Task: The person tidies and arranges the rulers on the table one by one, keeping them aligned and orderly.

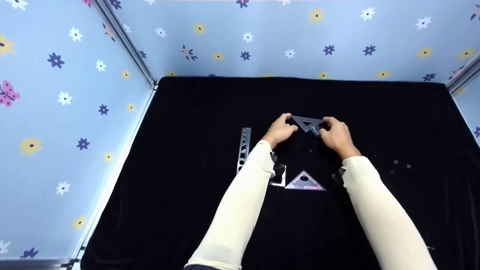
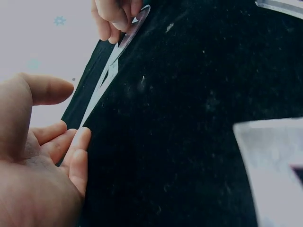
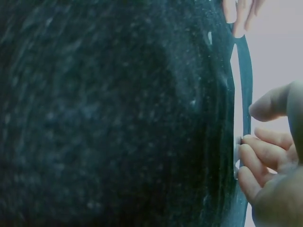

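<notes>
A clear set square (image 1: 315,120) with a triangular cutout lies on the black cloth between the hands, its long side away from the body. A curved clear piece with a blue arc, like a protractor (image 1: 314,131), shows by its right part. My left hand (image 1: 280,129) touches the left tip of the set square with its fingertips; in the left wrist view the thumb stands off it. At the other end my right hand (image 1: 335,135) rests its fingertips against the edge, and its thumb (image 3: 267,104) is apart from the fingers in the right wrist view.
Nearer the body lies a pinkish set square (image 1: 313,184) with an oval hole. Beside it another clear piece (image 1: 278,184) is partly hidden by the left wrist. A clear ruler (image 1: 245,140) with cutouts lies left of the left hand. Flowered walls (image 1: 247,48) border the black cloth (image 1: 195,150).
</notes>
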Tool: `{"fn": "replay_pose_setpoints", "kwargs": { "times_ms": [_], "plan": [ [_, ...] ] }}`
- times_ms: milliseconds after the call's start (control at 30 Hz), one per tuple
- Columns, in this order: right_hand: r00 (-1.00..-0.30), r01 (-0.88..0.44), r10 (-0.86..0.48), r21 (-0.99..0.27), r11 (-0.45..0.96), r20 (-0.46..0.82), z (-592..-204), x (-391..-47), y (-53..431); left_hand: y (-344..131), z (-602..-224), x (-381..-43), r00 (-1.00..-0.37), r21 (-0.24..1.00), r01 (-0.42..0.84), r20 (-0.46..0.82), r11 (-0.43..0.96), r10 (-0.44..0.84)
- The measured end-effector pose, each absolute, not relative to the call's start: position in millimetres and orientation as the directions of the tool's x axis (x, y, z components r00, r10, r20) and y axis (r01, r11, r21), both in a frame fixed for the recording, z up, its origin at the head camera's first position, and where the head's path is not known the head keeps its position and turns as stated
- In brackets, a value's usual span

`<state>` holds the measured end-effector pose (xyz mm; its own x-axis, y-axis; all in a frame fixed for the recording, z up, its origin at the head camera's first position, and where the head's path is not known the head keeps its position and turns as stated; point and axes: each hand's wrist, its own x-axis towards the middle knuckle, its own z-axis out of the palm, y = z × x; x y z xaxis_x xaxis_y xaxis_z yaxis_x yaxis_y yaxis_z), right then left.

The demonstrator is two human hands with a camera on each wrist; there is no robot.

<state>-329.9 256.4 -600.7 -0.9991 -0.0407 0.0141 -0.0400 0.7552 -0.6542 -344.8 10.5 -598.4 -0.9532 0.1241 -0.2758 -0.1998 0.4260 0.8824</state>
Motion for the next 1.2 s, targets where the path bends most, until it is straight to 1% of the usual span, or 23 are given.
{"fn": "replay_pose_setpoints", "kwargs": {
  "times_ms": [233, 367, 467, 567, 667, 800, 1200],
  "plan": [
    [-0.999, -0.014, -0.045, -0.662, 0.749, -0.029, -598.4, -330.2, 258.9, 21.5, -591.0, -345.1, -0.952, 0.889, -0.250, -0.299, 0.384, 0.073],
    [-0.999, -0.012, -0.028, -0.671, 0.741, -0.014, -597.4, -328.4, 256.3, 18.4, -563.9, -328.0, -0.950, 0.911, -0.265, -0.303, 0.317, 0.076],
    [-1.000, -0.013, -0.021, -0.680, 0.733, -0.004, -599.2, -328.9, 255.1, 13.6, -534.8, -308.2, -0.947, 0.933, -0.269, -0.302, 0.239, 0.110],
    [-1.000, -0.001, -0.010, -0.692, 0.722, -0.010, -600.4, -329.0, 254.2, 10.7, -521.7, -298.3, -0.944, 0.947, -0.274, -0.298, 0.166, 0.139],
    [-1.000, 0.022, 0.009, -0.704, 0.710, -0.022, -600.3, -328.3, 254.0, 8.5, -518.4, -295.5, -0.941, 0.950, -0.278, -0.299, 0.140, 0.162],
    [-0.999, 0.034, 0.026, -0.714, 0.699, -0.021, -600.9, -328.8, 255.9, 6.3, -519.2, -296.2, -0.940, 0.954, -0.263, -0.287, 0.147, 0.185],
    [-1.000, 0.023, 0.004, -0.732, 0.681, -0.028, -603.5, -328.0, 253.7, -1.4, -526.4, -297.9, -0.938, 0.957, -0.250, -0.277, 0.146, 0.207]
  ]
}}
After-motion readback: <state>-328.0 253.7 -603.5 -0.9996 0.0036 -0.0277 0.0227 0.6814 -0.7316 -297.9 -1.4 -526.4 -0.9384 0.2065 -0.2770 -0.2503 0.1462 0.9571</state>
